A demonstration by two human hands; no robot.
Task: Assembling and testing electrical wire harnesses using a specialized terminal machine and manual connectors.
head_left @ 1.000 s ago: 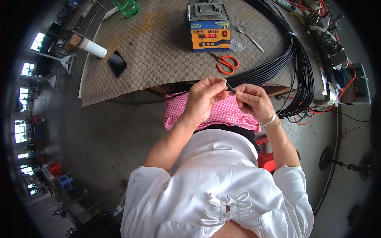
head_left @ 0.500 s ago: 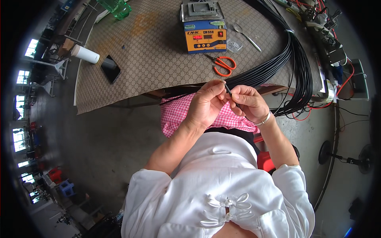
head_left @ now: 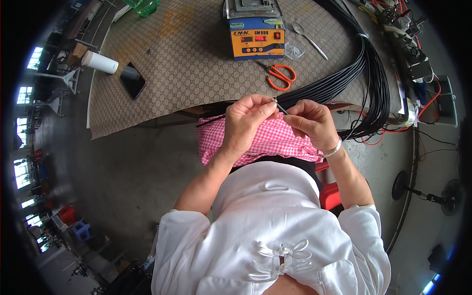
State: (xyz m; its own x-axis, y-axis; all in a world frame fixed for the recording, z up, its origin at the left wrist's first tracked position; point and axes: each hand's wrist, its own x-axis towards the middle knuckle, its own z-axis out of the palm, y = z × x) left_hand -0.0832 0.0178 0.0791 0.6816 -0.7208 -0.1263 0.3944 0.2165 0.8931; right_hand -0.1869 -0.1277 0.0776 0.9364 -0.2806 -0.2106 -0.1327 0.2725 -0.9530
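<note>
Above my lap, at the table's near edge, both hands are closed on the end of a black cable (head_left: 281,108). My left hand (head_left: 248,120) pinches the tip between thumb and forefinger, where thin strands seem to stick out. The thumb and fingers of my right hand (head_left: 315,125) grip the cable's black jacket a little farther along. Just beyond the hands lie scissors (head_left: 281,77) with orange handles. A thick bundle of black cables (head_left: 339,81) curves over the table to the right and hangs off its edge.
A blue and yellow solder pot (head_left: 258,37) stands at the back, beside a spoon (head_left: 310,40) and a small clear plastic box (head_left: 294,50). Left on the patterned tabletop (head_left: 182,73) are a phone (head_left: 132,80) and a white cup (head_left: 100,63). Pink checked cloth (head_left: 211,140) covers my lap.
My hands have drawn slightly apart, the left one shifting left and the right one right. More of the cable end shows between them. The whole view has shifted a little.
</note>
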